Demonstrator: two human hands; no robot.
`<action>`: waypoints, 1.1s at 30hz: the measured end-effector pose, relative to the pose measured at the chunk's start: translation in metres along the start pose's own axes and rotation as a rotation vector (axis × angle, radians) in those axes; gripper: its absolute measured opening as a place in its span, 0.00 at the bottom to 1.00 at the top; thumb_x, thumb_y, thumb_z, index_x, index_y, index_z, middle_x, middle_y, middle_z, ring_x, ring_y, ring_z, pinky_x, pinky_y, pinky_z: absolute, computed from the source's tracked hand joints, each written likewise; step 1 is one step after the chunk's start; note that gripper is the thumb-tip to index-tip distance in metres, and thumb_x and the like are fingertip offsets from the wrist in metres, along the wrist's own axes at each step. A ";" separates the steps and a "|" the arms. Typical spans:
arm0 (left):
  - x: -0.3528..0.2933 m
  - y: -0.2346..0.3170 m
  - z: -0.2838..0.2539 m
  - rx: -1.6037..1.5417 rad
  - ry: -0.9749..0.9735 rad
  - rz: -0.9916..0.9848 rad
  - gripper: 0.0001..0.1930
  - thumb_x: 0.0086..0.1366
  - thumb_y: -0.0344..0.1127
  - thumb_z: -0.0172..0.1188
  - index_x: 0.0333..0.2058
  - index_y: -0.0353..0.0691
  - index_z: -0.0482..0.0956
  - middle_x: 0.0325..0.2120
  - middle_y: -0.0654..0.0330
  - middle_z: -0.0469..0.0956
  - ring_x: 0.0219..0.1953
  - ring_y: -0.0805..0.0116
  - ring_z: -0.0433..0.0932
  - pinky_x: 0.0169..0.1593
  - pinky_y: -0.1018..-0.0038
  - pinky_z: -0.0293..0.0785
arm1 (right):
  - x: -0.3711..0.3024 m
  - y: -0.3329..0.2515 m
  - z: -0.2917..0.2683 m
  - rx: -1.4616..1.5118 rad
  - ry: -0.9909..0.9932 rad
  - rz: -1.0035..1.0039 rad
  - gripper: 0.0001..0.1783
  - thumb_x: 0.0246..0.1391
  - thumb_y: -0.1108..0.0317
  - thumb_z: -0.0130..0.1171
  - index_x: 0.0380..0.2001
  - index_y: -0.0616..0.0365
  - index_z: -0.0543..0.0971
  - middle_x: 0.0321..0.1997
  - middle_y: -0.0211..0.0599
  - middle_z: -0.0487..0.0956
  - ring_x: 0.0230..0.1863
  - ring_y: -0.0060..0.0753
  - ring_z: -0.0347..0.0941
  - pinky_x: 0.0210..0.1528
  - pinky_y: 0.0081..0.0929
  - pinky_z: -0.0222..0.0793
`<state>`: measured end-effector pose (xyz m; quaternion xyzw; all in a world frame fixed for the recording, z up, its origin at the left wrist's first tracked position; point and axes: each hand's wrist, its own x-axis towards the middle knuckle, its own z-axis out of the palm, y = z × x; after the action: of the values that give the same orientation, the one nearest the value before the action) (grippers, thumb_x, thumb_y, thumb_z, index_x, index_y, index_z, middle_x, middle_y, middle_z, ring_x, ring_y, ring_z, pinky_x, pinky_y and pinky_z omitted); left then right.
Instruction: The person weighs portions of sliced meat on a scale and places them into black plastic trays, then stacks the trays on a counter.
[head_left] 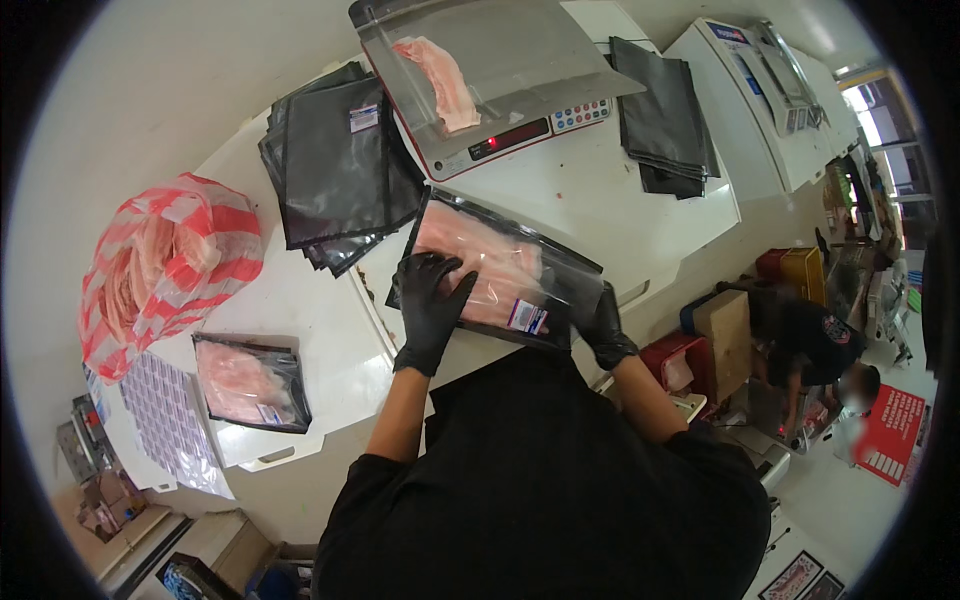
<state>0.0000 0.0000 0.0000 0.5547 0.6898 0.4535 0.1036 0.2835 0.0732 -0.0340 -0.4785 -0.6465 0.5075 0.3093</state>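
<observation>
A plastic bag of pale pink meat slices (490, 262), with black edges and a label near its lower edge, lies slanted in front of me on the white table. My left hand (432, 305), in a black glove, rests on top of the bag's left part, its thumb spread away from the other fingers. At the bag's right end, my right hand (603, 335), also gloved in black, grips the clear film; some of its fingers are hidden. Just beyond the bag stands a scale (530, 65) with one long meat slice (440, 85) on its metal pan.
Stacks of empty black bags lie left (335, 170) and right (660, 110) of the scale. Farther left are a red-and-white striped bag of meat (170, 260), a smaller packed bag (245, 385) and a label sheet (165, 415). A co-worker (815, 335) bends down at right.
</observation>
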 end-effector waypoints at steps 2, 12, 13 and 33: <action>-0.011 0.004 -0.010 0.043 0.058 -0.012 0.14 0.53 0.29 0.74 0.40 0.44 0.86 0.41 0.56 0.78 0.49 0.53 0.74 0.52 0.59 0.71 | 0.003 0.004 -0.034 -0.303 0.036 -0.021 0.15 0.51 0.72 0.68 0.44 0.59 0.85 0.42 0.38 0.87 0.37 0.25 0.80 0.38 0.27 0.76; -0.050 -0.004 -0.062 0.018 0.224 -0.085 0.10 0.54 0.26 0.71 0.36 0.42 0.85 0.37 0.56 0.77 0.46 0.53 0.75 0.52 0.59 0.70 | 0.140 -0.186 -0.047 -0.229 0.331 -0.493 0.16 0.58 0.70 0.66 0.48 0.63 0.83 0.41 0.41 0.86 0.41 0.28 0.81 0.48 0.27 0.75; -0.051 -0.004 -0.063 0.018 0.236 -0.095 0.10 0.54 0.26 0.71 0.36 0.42 0.85 0.37 0.56 0.77 0.46 0.53 0.75 0.52 0.59 0.70 | 0.169 -0.197 -0.028 -0.278 0.260 -0.590 0.16 0.57 0.70 0.65 0.48 0.63 0.83 0.40 0.42 0.86 0.44 0.29 0.81 0.49 0.28 0.75; -0.110 -0.032 -0.073 -0.037 0.394 -0.215 0.10 0.52 0.27 0.71 0.35 0.43 0.85 0.38 0.57 0.80 0.45 0.55 0.76 0.51 0.60 0.69 | 0.431 -0.164 0.081 -0.286 -0.355 0.133 0.19 0.39 0.57 0.79 0.25 0.60 0.84 0.23 0.34 0.78 0.22 0.30 0.73 0.28 0.33 0.70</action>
<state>-0.0288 -0.1305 -0.0222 0.3767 0.7435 0.5520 0.0249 0.0109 0.4420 0.0615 -0.4621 -0.7232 0.5061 0.0858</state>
